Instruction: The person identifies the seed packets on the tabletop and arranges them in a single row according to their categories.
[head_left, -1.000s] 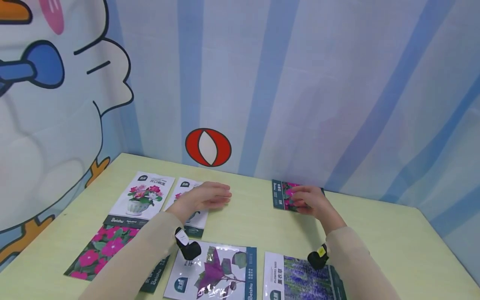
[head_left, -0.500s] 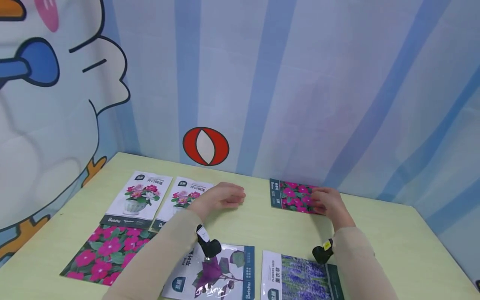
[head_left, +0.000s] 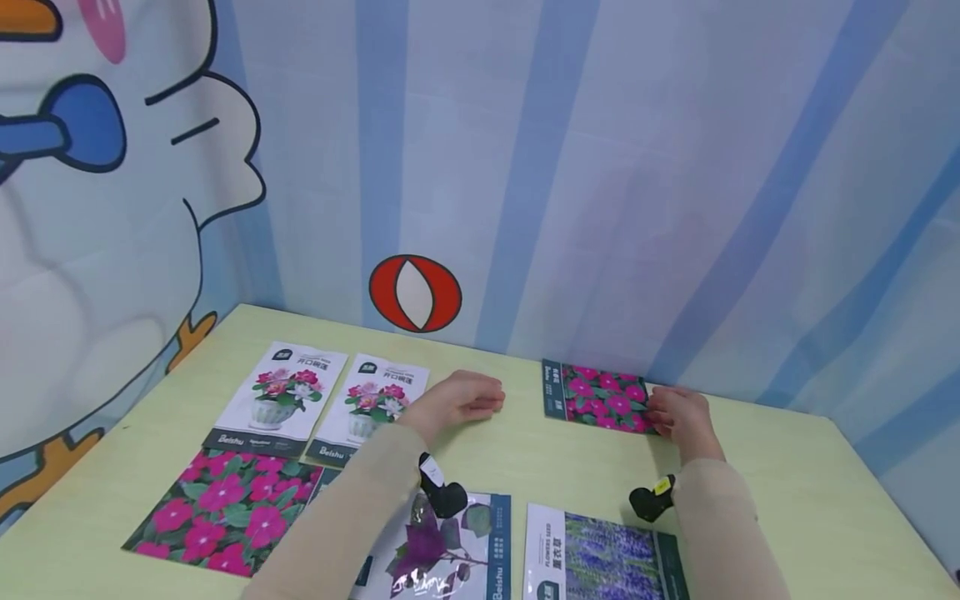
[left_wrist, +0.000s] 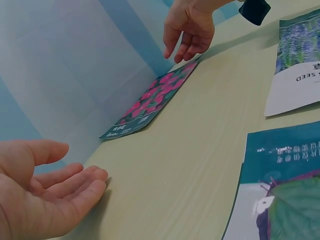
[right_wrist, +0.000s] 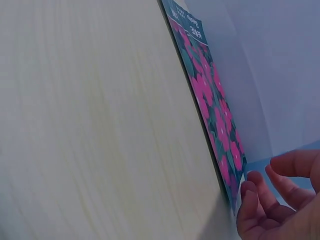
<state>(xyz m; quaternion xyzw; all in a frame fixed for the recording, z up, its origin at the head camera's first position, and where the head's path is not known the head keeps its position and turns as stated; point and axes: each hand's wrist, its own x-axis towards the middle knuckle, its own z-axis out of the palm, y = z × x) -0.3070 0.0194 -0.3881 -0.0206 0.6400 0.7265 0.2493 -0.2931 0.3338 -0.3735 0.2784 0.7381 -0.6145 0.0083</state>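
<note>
In the head view a packet printed with pink flowers (head_left: pixel 603 398) lies sideways at the table's back edge, against the wall cloth. My right hand (head_left: pixel 684 417) is at its right end, fingers loosely bent. The right wrist view puts the fingertips (right_wrist: pixel 252 182) right at the packet's end; whether they touch it I cannot tell. My left hand (head_left: pixel 459 398) hovers over the table left of this packet, fingers relaxed and holding nothing, as the left wrist view confirms. Partly behind the left forearm is a white flowerpot-picture packet (head_left: pixel 371 396).
Another flowerpot-picture packet (head_left: pixel 273 396) lies at the left, above a larger pink-flower packet (head_left: pixel 217 508). Along the front are a purple-leaf packet (head_left: pixel 498 542), partly under my left sleeve, and a lavender packet (head_left: pixel 600 554). A striped cloth wall (head_left: pixel 480 167) rises behind the table.
My right hand has slid rightward across the back pink-flower packet to its right end, uncovering its picture. My left hand has moved right, away from the flowerpot packet. The packets stay in place.
</note>
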